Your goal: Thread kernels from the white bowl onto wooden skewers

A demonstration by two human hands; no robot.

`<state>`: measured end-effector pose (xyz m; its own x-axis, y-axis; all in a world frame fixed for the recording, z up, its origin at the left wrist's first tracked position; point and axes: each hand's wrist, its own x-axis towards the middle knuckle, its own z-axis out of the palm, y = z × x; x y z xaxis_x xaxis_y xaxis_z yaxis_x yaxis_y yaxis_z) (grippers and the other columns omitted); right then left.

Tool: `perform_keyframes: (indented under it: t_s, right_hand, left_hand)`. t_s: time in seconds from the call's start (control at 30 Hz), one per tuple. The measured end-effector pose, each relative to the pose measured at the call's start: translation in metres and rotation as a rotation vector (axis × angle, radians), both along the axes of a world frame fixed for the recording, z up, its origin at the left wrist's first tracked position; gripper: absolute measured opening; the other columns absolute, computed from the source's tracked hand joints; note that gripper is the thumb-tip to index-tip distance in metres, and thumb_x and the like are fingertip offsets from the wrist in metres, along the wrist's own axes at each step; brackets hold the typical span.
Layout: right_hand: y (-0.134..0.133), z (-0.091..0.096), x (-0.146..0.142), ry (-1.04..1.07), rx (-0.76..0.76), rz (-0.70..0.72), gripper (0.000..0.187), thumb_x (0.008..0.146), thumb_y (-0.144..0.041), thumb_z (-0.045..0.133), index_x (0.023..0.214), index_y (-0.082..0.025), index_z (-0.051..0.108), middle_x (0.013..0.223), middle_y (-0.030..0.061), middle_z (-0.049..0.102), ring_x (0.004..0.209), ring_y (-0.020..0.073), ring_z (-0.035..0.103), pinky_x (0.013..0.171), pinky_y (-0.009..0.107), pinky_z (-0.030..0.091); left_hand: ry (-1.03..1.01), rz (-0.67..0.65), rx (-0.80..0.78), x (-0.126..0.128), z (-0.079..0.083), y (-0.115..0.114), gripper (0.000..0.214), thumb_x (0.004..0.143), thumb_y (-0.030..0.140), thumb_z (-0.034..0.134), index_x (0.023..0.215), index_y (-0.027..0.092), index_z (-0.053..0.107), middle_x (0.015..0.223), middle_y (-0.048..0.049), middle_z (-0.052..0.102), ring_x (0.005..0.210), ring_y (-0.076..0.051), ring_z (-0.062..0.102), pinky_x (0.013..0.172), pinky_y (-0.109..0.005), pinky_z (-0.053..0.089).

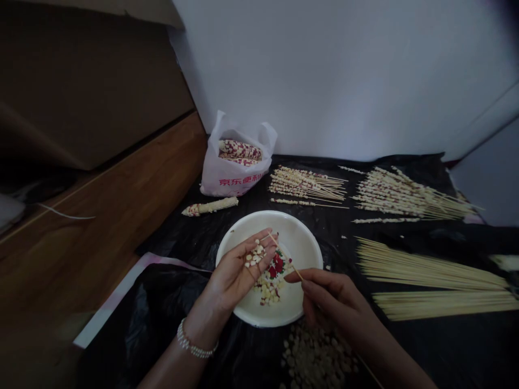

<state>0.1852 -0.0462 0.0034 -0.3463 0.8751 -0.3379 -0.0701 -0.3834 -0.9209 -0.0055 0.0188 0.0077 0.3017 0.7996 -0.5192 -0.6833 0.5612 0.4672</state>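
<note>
My left hand (239, 270) is cupped palm-up over a white bowl (300, 240), with several loose corn kernels (255, 255) lying on its fingers. My right hand (324, 294) pinches a thin bamboo skewer (284, 254) whose tip points up-left at the kernels in my left palm. In the bowl (271, 285) lie more pale kernels over a red flower pattern. A beaded bracelet (194, 346) is on my left wrist.
Loose kernels (316, 356) lie on the black plastic sheet near me. Bare skewers (430, 281) are piled at the right. Threaded skewers (308, 183) and another threaded pile (405, 194) lie behind. A white bag of corn cobs (237, 162) and a lone cob (211, 206) sit at the back left.
</note>
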Motion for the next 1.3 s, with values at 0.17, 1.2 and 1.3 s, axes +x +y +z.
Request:
perform_keyframes:
  t_s: [0.17, 1.2, 1.3]
  right_hand:
    - [-0.0002, -0.0003, 0.0001, 0.0, -0.01, 0.001, 0.044, 0.087, -0.05, 0.053, 0.116, -0.019, 0.064, 0.05, -0.0033, 0.056, 0.04, 0.0048, 0.032, 0.042, 0.022, 0.019]
    - [-0.0023, -0.0021, -0.0053, -0.057, 0.006, 0.045, 0.046, 0.088, -0.051, 0.051, 0.116, -0.016, 0.063, 0.049, -0.0032, 0.056, 0.041, 0.0048, 0.036, 0.042, 0.02, 0.024]
    - [-0.0029, -0.001, -0.0055, -0.055, -0.012, 0.044, 0.045, 0.088, -0.05, 0.05, 0.115, -0.017, 0.064, 0.049, -0.0034, 0.055, 0.04, 0.0045, 0.035, 0.042, 0.02, 0.024]
  left_hand:
    - [0.022, 0.0, 0.038, 0.0008, -0.0038, -0.0012, 0.036, 0.086, 0.003, 0.049, 0.12, 0.007, 0.058, 0.115, -0.0152, 0.067, 0.103, -0.019, 0.065, 0.091, -0.03, 0.053]
    - [0.139, 0.05, 0.082, 0.0031, 0.0017, -0.0078, 0.026, 0.073, 0.009, 0.072, 0.099, 0.014, 0.072, 0.081, -0.0019, 0.068, 0.07, -0.007, 0.062, 0.071, -0.015, 0.053]
    - [0.127, 0.065, 0.069, 0.0043, 0.002, -0.0071, 0.023, 0.076, 0.012, 0.07, 0.099, 0.015, 0.072, 0.084, -0.0024, 0.069, 0.073, -0.007, 0.062, 0.073, -0.016, 0.053]
